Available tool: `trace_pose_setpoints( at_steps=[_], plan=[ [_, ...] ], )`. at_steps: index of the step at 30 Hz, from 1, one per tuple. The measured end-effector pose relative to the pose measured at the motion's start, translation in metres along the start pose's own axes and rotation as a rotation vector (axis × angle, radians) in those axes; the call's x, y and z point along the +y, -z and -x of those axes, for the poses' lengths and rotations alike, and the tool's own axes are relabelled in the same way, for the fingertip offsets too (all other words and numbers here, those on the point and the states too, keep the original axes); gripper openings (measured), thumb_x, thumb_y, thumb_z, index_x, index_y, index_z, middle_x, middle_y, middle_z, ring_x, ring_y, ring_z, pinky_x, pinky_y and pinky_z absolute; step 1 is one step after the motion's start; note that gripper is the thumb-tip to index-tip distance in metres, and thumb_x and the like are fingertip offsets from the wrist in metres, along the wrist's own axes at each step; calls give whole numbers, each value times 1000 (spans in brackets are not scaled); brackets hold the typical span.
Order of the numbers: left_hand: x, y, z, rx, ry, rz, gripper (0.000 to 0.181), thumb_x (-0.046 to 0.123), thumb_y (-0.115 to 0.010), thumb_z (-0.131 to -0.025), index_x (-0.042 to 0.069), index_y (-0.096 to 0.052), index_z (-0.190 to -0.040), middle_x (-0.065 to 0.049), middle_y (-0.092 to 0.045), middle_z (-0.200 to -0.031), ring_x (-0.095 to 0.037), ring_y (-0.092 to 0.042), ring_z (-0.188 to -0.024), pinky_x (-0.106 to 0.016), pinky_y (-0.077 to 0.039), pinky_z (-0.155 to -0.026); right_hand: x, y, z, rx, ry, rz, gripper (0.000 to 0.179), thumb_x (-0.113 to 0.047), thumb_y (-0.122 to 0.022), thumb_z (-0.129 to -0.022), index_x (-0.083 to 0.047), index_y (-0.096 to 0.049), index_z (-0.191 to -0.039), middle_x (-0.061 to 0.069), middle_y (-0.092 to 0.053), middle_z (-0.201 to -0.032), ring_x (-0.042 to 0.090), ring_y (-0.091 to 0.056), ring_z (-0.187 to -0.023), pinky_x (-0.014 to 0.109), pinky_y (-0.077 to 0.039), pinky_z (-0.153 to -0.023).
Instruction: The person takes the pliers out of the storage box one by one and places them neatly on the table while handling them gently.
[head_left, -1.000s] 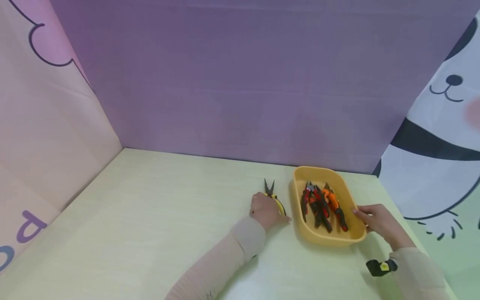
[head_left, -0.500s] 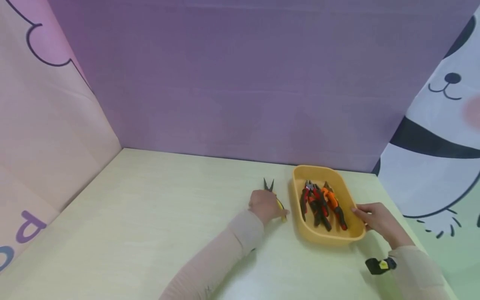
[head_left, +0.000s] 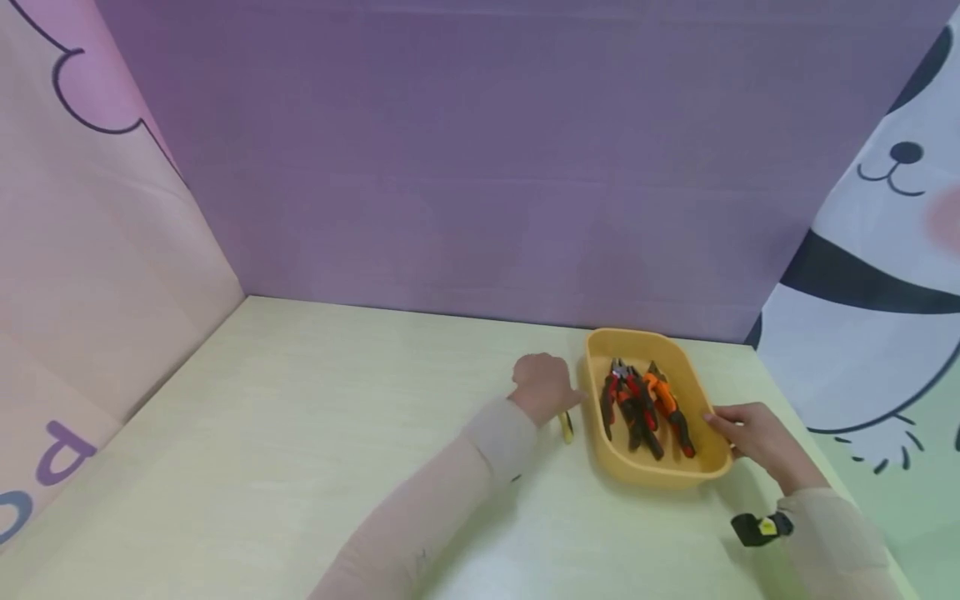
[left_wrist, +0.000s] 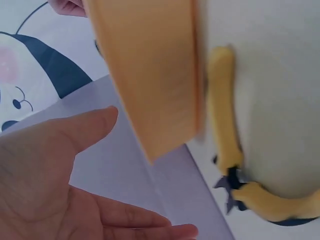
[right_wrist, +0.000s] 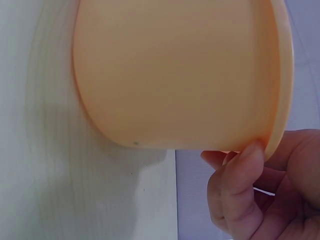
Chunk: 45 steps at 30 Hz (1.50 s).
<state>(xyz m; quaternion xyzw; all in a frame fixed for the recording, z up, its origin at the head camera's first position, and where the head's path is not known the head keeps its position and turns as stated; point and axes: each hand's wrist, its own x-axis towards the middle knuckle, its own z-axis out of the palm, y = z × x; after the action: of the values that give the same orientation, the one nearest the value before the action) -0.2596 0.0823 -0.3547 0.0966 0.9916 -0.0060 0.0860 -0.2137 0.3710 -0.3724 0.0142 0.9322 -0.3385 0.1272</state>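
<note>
My left hand [head_left: 543,387] is over a pair of yellow-handled pliers [head_left: 566,427], covering all but one handle end in the head view. The left wrist view shows that hand [left_wrist: 75,175] with thumb and fingers extended, apart from the pliers [left_wrist: 224,107], whose handles are spread wide on the table. Beside them stands a yellow-orange plastic bin [head_left: 645,478]. With thumb and fingers, my right hand [head_left: 757,442] pinches the bin's right rim. Inside the bin lie several red-and-black pliers [head_left: 630,408] and an orange-and-black pair [head_left: 670,412].
A pale table [head_left: 337,433] carries everything. Behind it rises a purple backdrop [head_left: 480,183], close to the bin's far end. Printed sheets flank both sides, with a panda drawing [head_left: 885,350] at the right. A small black device [head_left: 761,528] sits at my right wrist.
My left hand has come off the yellow pliers and shifted farther from me, now hiding their tips in the head view. The right hand keeps its grip on the bin.
</note>
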Motion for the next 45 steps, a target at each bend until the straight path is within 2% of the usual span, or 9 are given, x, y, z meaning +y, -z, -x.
trace_pose_setpoints(
  at_steps=[3, 8, 10, 17, 24, 28, 34, 40, 45],
  plan=[
    [7, 7, 0, 34, -19, 19, 57, 69, -49, -83, 16, -67, -78, 2, -63, -73, -11, -59, -69, -28, -47, -59, 0, 0, 0, 0, -1, -2, 50, -26, -51, -98, 16, -47, -125, 21, -67, -99, 15, -62, -73, 31, -53, -64],
    [19, 21, 5, 88, -84, 73, 54, 63, -53, -85, 18, -47, -56, 5, -46, -58, -8, -45, -53, -25, -35, -44, 0, 1, 0, 2, -20, 4, 50, -26, -51, -98, 15, -47, -126, 21, -67, -99, 15, -62, -73, 31, -53, -64],
    [25, 26, 7, 88, -100, 81, 56, 63, -52, -85, 18, -43, -54, 6, -43, -57, -8, -43, -51, -24, -33, -42, -1, 2, 0, 3, -19, 9, 50, -25, -51, -98, 16, -47, -126, 22, -67, -99, 15, -62, -74, 32, -53, -64],
    [39, 33, 12, 73, -125, 141, 47, 60, -54, -86, 20, -52, -62, 7, -50, -63, -8, -49, -60, -25, -38, -49, -1, 3, 1, 3, -9, 16, 50, -26, -51, -98, 15, -48, -125, 20, -67, -98, 14, -60, -73, 31, -52, -64],
    [51, 33, 13, 78, -141, 151, 59, 60, -53, -87, 17, -41, -48, 5, -28, -45, -8, -35, -45, -23, -26, -40, 0, 4, 0, 1, -9, 12, 51, -27, -51, -98, 15, -47, -126, 21, -67, -100, 14, -61, -74, 31, -53, -65],
    [58, 32, 13, 82, -126, 177, 56, 58, -55, -87, 17, -44, -50, 6, -37, -47, -8, -43, -49, -23, -31, -41, 0, 3, -1, -6, -24, 3, 53, -28, -52, -98, 16, -46, -127, 22, -66, -101, 16, -62, -75, 32, -53, -66],
    [68, 31, 10, 73, -114, 185, 40, 58, -58, -84, 23, -55, -66, 9, -54, -67, -8, -50, -65, -25, -40, -54, -2, 1, -2, -13, -46, 0, 55, -29, -52, -97, 16, -45, -127, 23, -65, -103, 17, -62, -76, 33, -54, -67],
    [74, 32, 6, 78, -174, 199, 37, 55, -61, -84, 22, -58, -69, 9, -55, -67, -7, -49, -67, -23, -39, -61, -3, 0, 0, -11, -45, 14, 55, -30, -51, -97, 16, -45, -127, 23, -66, -101, 17, -61, -76, 33, -54, -66],
    [82, 33, 6, 85, -200, 204, 34, 53, -61, -84, 22, -58, -69, 10, -54, -66, -7, -49, -67, -23, -38, -57, -4, 0, 0, -5, -39, 12, 54, -29, -51, -98, 16, -45, -127, 25, -65, -102, 17, -61, -76, 32, -53, -65]
  ],
)
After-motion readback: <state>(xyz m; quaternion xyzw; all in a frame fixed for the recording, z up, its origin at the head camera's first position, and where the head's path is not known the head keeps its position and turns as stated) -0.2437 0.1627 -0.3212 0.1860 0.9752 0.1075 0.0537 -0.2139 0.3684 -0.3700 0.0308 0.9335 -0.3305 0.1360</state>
